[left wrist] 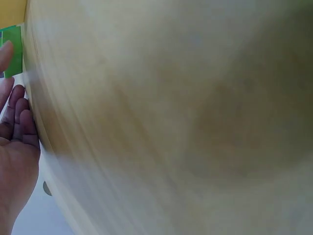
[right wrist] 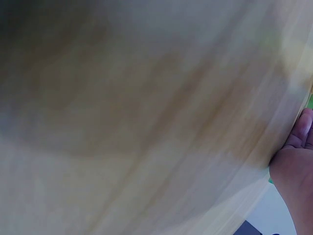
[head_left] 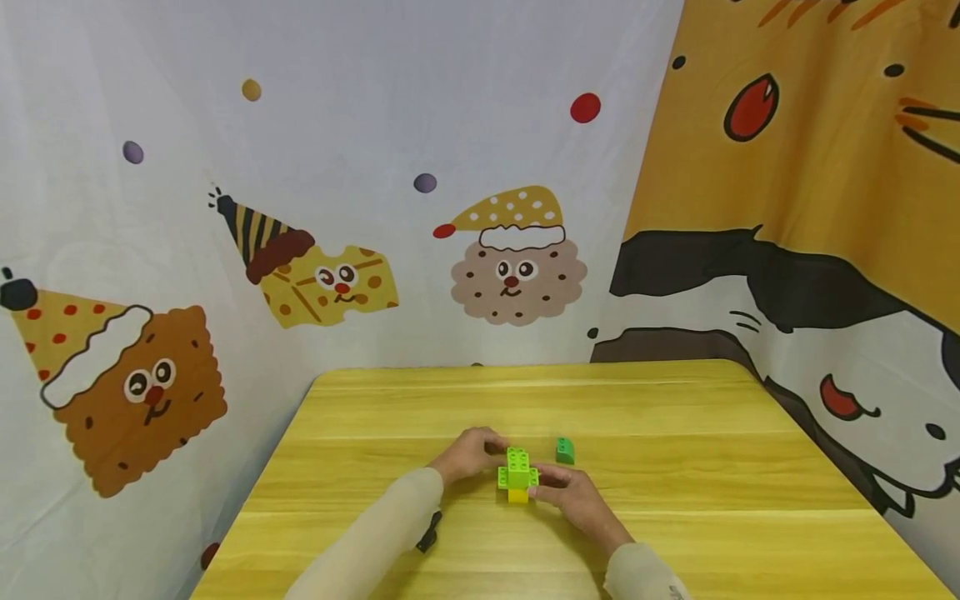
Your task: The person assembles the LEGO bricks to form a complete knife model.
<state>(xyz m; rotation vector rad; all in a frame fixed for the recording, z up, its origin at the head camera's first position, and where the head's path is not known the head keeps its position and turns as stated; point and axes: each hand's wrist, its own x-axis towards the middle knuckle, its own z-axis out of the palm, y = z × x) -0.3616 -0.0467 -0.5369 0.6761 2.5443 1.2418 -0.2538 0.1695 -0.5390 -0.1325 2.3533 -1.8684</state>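
A small build of toy building bricks (head_left: 518, 468) stands on the table, lime green on top with studded side pieces and a yellow base. At its right side my right hand (head_left: 577, 497) pinches it with thumb and fingertips. My left hand (head_left: 470, 455) is just left of the build, fingers loosely bent beside it. In the left wrist view, the left hand (left wrist: 17, 152) is at the left edge, near a green brick face (left wrist: 14, 51). The right wrist view shows only part of the right hand (right wrist: 296, 161); its fingertips are mostly out of frame.
A darker green curved brick (head_left: 565, 451) lies behind the build, to the right. Near the left forearm a small black object (head_left: 430, 533) rests on the wooden table (head_left: 360, 408). A cartoon-printed cloth (head_left: 360, 125) hangs behind the table.
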